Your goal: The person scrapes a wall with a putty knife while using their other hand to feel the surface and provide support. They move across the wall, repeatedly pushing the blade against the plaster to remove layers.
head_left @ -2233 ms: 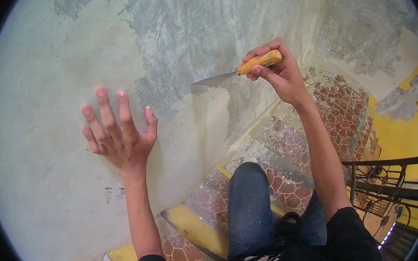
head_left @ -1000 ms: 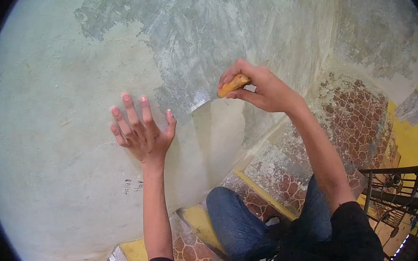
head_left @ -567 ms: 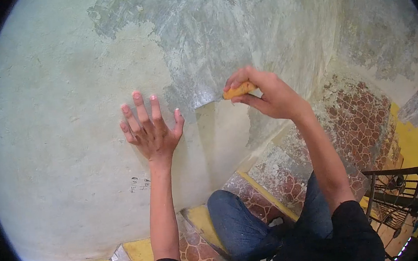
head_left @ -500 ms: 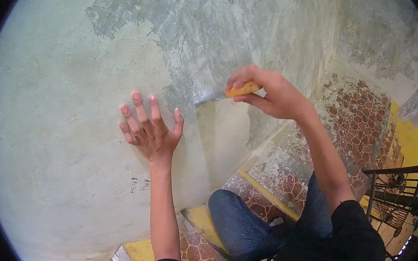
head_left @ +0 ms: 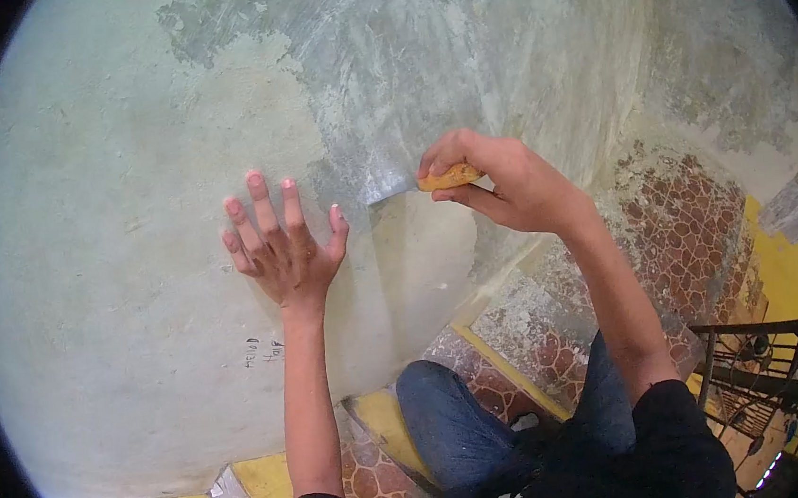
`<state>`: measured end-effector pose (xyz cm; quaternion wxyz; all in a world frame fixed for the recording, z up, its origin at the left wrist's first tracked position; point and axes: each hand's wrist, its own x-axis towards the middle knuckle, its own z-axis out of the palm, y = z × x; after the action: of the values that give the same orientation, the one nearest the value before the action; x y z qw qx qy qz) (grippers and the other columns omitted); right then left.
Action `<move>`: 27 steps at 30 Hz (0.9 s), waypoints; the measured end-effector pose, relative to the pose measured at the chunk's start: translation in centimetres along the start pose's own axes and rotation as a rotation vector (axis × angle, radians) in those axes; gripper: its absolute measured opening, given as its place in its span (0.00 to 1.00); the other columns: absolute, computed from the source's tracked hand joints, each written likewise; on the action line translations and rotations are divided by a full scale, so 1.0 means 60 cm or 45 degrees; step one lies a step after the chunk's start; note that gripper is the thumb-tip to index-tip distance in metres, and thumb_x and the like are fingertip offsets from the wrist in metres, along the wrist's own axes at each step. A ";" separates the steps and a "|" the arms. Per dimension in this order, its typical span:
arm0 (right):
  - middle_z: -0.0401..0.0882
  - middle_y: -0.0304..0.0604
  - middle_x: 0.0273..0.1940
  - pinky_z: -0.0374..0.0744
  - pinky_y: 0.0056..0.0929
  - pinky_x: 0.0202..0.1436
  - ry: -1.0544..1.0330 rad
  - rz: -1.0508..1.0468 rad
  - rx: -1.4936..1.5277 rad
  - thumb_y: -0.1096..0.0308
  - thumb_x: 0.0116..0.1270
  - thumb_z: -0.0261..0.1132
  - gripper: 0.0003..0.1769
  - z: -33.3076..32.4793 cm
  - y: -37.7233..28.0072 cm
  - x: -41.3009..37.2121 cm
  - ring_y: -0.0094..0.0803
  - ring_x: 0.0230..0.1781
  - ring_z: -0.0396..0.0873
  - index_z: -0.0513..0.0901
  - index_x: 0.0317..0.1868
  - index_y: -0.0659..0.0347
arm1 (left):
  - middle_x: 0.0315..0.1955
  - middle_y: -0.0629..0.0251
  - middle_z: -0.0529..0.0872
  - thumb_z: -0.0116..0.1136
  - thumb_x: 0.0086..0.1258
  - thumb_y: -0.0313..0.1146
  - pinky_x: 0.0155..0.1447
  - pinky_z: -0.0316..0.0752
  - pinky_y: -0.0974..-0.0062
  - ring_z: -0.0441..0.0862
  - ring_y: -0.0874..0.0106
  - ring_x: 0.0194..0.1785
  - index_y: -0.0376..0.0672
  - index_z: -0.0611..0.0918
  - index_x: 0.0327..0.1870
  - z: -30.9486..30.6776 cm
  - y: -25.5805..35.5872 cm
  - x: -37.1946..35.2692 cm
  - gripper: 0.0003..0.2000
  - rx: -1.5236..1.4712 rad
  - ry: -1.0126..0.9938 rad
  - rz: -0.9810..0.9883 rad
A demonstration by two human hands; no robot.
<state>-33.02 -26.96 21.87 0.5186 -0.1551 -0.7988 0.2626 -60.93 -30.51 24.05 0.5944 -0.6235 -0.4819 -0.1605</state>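
My right hand (head_left: pixel 497 179) is closed around the orange-yellow handle of a scraper (head_left: pixel 450 177). The scraper's wide metal blade (head_left: pixel 388 184) lies against the wall (head_left: pixel 130 206), at the lower border of a bare grey patch (head_left: pixel 421 67) where the pale paint is off. To the left, my left hand (head_left: pixel 285 249) rests flat on the painted part of the wall with its fingers spread and nothing in it. Part of the blade's edge and the palm side of my right hand are hidden.
Yellow-edged stairs (head_left: pixel 272 483) with brown stone-pattern tiles run along the wall's foot. Pale flakes of paint litter the tiled landing (head_left: pixel 574 300). A dark metal rack (head_left: pixel 761 369) stands at the right. Small handwriting (head_left: pixel 264 351) marks the wall below my left hand.
My right hand and the scraper have shifted slightly left along the wall. The left hand stays flat in nearly the same place.
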 end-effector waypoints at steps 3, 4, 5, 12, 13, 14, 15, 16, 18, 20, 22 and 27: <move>0.81 0.47 0.38 0.79 0.37 0.42 0.008 -0.006 -0.012 0.73 0.66 0.66 0.11 0.001 -0.003 -0.006 0.45 0.40 0.83 0.75 0.45 0.61 | 0.74 0.62 0.62 0.57 0.63 0.57 0.79 0.39 0.58 0.50 0.58 0.79 0.54 0.65 0.70 -0.001 -0.002 -0.001 0.35 0.015 -0.006 0.014; 0.81 0.47 0.39 0.79 0.36 0.42 -0.041 -0.016 -0.038 0.73 0.65 0.67 0.11 -0.001 -0.004 -0.008 0.45 0.40 0.83 0.75 0.45 0.61 | 0.74 0.62 0.62 0.57 0.63 0.57 0.79 0.39 0.58 0.50 0.58 0.79 0.54 0.65 0.70 0.001 -0.001 0.001 0.35 0.015 -0.005 0.016; 0.81 0.47 0.39 0.79 0.36 0.42 -0.043 -0.015 -0.035 0.73 0.65 0.67 0.11 0.000 0.000 -0.010 0.45 0.40 0.83 0.75 0.45 0.61 | 0.74 0.62 0.63 0.57 0.62 0.57 0.79 0.40 0.58 0.50 0.58 0.79 0.54 0.65 0.70 0.001 0.000 0.000 0.35 0.012 0.003 0.007; 0.83 0.44 0.47 0.81 0.33 0.50 0.025 0.102 0.043 0.78 0.63 0.69 0.14 -0.004 0.016 -0.015 0.38 0.48 0.84 0.75 0.46 0.60 | 0.74 0.62 0.63 0.58 0.62 0.57 0.78 0.40 0.58 0.50 0.58 0.79 0.54 0.65 0.70 -0.002 0.001 0.000 0.35 0.007 -0.010 -0.006; 0.83 0.44 0.47 0.81 0.33 0.50 0.104 0.087 0.077 0.79 0.62 0.69 0.15 -0.006 0.019 -0.013 0.38 0.48 0.84 0.75 0.46 0.60 | 0.74 0.62 0.63 0.58 0.62 0.57 0.78 0.40 0.58 0.50 0.58 0.79 0.54 0.65 0.70 -0.003 0.000 0.000 0.35 0.015 -0.008 -0.008; 0.83 0.44 0.47 0.81 0.33 0.50 0.109 0.092 0.081 0.79 0.62 0.69 0.15 -0.002 0.017 -0.014 0.38 0.48 0.84 0.75 0.46 0.60 | 0.74 0.63 0.63 0.59 0.62 0.56 0.78 0.40 0.58 0.50 0.58 0.79 0.54 0.65 0.70 -0.005 0.001 -0.001 0.36 0.011 -0.015 -0.020; 0.83 0.43 0.47 0.81 0.33 0.50 0.011 0.110 0.057 0.79 0.62 0.69 0.15 0.001 0.015 -0.014 0.37 0.48 0.84 0.75 0.46 0.60 | 0.75 0.63 0.62 0.59 0.61 0.56 0.78 0.40 0.58 0.50 0.58 0.79 0.54 0.65 0.70 -0.004 0.004 0.001 0.36 -0.001 -0.016 -0.028; 0.83 0.43 0.47 0.80 0.33 0.51 -0.089 0.122 0.027 0.79 0.62 0.69 0.15 -0.001 0.014 -0.012 0.36 0.49 0.84 0.75 0.47 0.60 | 0.75 0.63 0.62 0.59 0.61 0.56 0.78 0.40 0.58 0.50 0.58 0.79 0.54 0.65 0.70 -0.002 0.004 0.004 0.36 -0.011 -0.006 -0.024; 0.84 0.44 0.43 0.81 0.33 0.47 0.104 0.077 0.092 0.76 0.65 0.68 0.13 -0.010 0.023 -0.017 0.37 0.45 0.84 0.74 0.46 0.61 | 0.75 0.63 0.61 0.59 0.61 0.56 0.78 0.40 0.58 0.50 0.58 0.79 0.54 0.65 0.70 -0.004 -0.003 -0.001 0.36 -0.001 -0.033 0.019; 0.84 0.45 0.40 0.81 0.32 0.43 0.298 0.028 0.143 0.73 0.67 0.67 0.11 -0.012 0.033 -0.023 0.39 0.41 0.85 0.74 0.46 0.62 | 0.75 0.62 0.61 0.59 0.62 0.56 0.79 0.39 0.59 0.50 0.58 0.79 0.54 0.65 0.70 -0.007 -0.001 0.003 0.36 -0.015 -0.017 -0.002; 0.85 0.43 0.42 0.82 0.31 0.45 0.089 0.086 0.115 0.74 0.67 0.67 0.11 0.003 0.042 -0.031 0.35 0.43 0.85 0.74 0.46 0.62 | 0.75 0.62 0.61 0.59 0.62 0.56 0.79 0.39 0.59 0.49 0.59 0.80 0.54 0.65 0.71 -0.005 0.005 0.002 0.36 -0.043 -0.009 -0.006; 0.85 0.41 0.44 0.82 0.30 0.49 0.378 0.109 0.261 0.75 0.67 0.67 0.12 -0.002 0.067 -0.053 0.31 0.46 0.84 0.74 0.46 0.61 | 0.74 0.61 0.63 0.55 0.63 0.57 0.79 0.39 0.57 0.51 0.56 0.79 0.54 0.66 0.71 -0.001 0.002 0.000 0.35 -0.002 0.026 -0.007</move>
<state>-31.72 -25.32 17.19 0.6322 -0.1724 -0.6752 0.3388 -60.83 -30.57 24.00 0.5984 -0.6210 -0.4773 -0.1686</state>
